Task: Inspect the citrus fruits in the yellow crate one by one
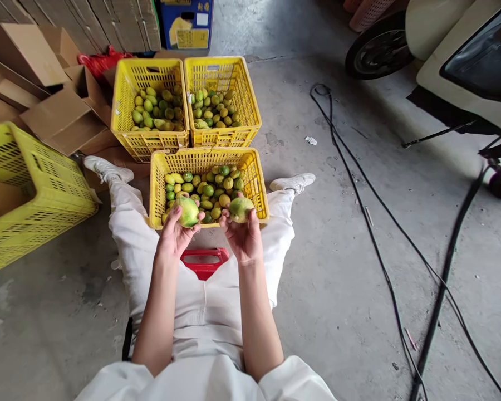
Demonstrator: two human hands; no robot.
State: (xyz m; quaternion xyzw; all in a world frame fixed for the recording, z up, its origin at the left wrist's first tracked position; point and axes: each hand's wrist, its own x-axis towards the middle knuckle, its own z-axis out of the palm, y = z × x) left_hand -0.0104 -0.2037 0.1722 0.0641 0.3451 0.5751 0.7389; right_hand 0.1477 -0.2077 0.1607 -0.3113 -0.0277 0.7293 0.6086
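Observation:
My left hand [176, 234] is closed around a yellow-green lemon [187, 212], held above the near edge of a yellow crate. Level with it, my right hand [244, 236] grips another greenish lemon [241, 210], its fingers wrapped round the underside and sides. The near crate [260, 192] stands between my legs and holds many green and yellow lemons [207, 190]. Behind it, side by side, stand a left rear crate [121, 106] and a right rear crate [250, 103], both partly filled with similar fruit.
A larger yellow-green crate [62, 189] stands at the left, near open cardboard boxes [58, 120]. A red stool [206, 270] is under me. Black cables [371, 234] cross the floor at right, near a parked vehicle [438, 67]. A blue carton [187, 25] sits at the back.

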